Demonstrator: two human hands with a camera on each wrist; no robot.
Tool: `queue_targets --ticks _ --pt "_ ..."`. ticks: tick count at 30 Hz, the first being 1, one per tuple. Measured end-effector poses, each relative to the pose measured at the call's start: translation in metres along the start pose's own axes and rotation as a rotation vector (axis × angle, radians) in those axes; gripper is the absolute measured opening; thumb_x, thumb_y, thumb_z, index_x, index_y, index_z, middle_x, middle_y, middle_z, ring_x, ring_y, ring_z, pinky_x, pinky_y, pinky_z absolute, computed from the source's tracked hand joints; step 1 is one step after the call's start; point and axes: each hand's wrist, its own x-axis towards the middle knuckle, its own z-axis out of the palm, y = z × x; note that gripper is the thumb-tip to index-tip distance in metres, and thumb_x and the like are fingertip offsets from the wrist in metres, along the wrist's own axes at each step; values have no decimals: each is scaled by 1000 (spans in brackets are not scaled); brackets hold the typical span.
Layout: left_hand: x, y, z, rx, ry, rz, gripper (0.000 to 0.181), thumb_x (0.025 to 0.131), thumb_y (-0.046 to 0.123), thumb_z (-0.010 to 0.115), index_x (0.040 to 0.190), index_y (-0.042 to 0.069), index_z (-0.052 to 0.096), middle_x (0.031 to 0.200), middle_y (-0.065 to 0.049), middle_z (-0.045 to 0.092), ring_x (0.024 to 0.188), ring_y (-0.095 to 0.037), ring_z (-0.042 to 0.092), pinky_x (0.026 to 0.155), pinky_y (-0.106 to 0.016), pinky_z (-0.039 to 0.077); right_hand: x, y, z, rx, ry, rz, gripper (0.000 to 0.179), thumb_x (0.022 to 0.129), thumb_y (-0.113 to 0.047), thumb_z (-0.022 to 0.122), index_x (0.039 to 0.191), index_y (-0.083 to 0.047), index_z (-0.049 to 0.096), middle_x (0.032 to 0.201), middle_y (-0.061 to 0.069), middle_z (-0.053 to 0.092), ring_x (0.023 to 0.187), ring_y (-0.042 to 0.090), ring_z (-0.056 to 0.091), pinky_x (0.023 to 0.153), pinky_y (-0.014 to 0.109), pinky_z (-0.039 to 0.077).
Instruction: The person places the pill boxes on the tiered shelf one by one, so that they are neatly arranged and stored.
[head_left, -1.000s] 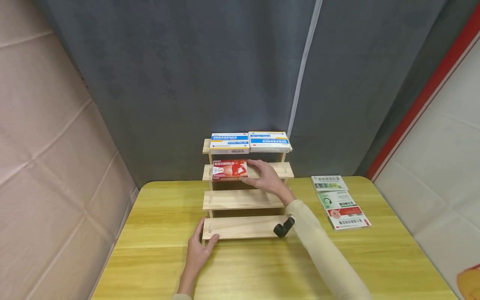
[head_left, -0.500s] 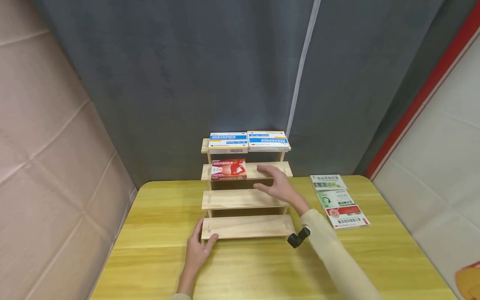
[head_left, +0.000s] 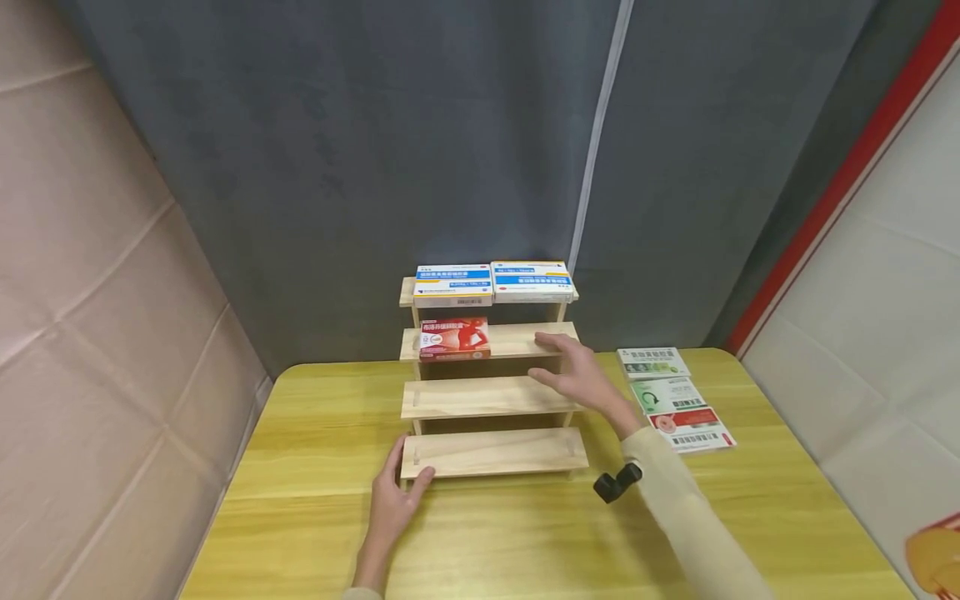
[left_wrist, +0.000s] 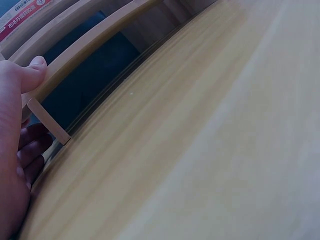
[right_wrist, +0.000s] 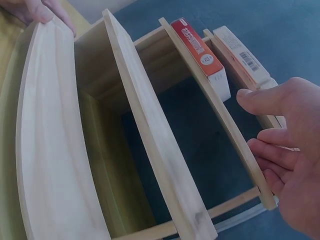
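Note:
A stepped wooden rack (head_left: 491, 452) stands on the table. At the left end of its lowest step, my left hand (head_left: 393, 504) holds the board, thumb on top and fingers around the side. A red medicine box (head_left: 453, 339) lies on the left half of the second step from the top. To its right, my right hand (head_left: 581, 375) hovers near that step's right end, fingers apart and holding nothing. In the right wrist view, a gap separates the thumb from the red box (right_wrist: 197, 47). Two white-and-blue medicine boxes (head_left: 453, 283) lie side by side on the top step.
On the table (head_left: 300, 467) right of the rack lie a white-and-green medicine box (head_left: 652, 362), a pale green one (head_left: 666, 395) and a red-and-white one (head_left: 692, 429), in a slanting row. A grey curtain (head_left: 360, 167) hangs behind the rack.
My right hand has let go of the red medicine box and drawn away to the right. The box stays on its step. My left hand keeps its place on the rack.

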Motion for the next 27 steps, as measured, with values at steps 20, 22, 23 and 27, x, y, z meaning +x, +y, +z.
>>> queue_targets --ticks 20,22,23,27 --pt "0 0 0 -66 -7 9 76 89 15 78 152 -3 39 145 -23 56 136 -38 53 110 -6 30 -37 20 -31 39 117 9 59 88 -14 78 141 -3 56 142 17 60 135 37 51 115 57 39" --pt "0 0 0 -57 -6 17 76 89 15 78 152 -3 39 145 -23 56 135 -39 53 110 -5 30 -40 21 -33 49 121 5 57 89 -14 77 141 -3 56 143 17 59 136 37 51 115 58 39" --pt "1 0 0 -53 -5 21 76 89 15 78 152 -3 39 145 -23 56 135 -40 53 110 -5 30 -42 21 -34 49 125 7 57 89 -14 78 141 -3 56 143 17 59 136 37 51 116 58 39" --pt "1 0 0 -38 -4 24 75 90 15 77 152 -2 39 147 -24 54 136 -41 52 110 -5 29 -50 24 -39 40 120 55 59 90 -15 77 143 -5 54 146 16 57 139 38 47 118 59 36"
